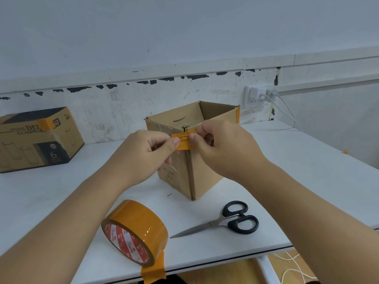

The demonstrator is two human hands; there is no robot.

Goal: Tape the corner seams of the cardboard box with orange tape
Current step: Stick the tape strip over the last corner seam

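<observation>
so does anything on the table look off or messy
The tape roll lies at the table's front edge, its loose end hanging over. The open box's near corner seam gapes below the tape piece.

White table (287,160) bearing an open cardboard box (205,173) at centre; scissors (221,222) and tape roll (135,228) lie nearer than the box, printed carton (37,140) far left.

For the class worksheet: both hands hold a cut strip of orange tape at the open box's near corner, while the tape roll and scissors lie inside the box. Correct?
Not quite. In the head view the tape roll and scissors lie on the table in front of the box, not inside.
</observation>
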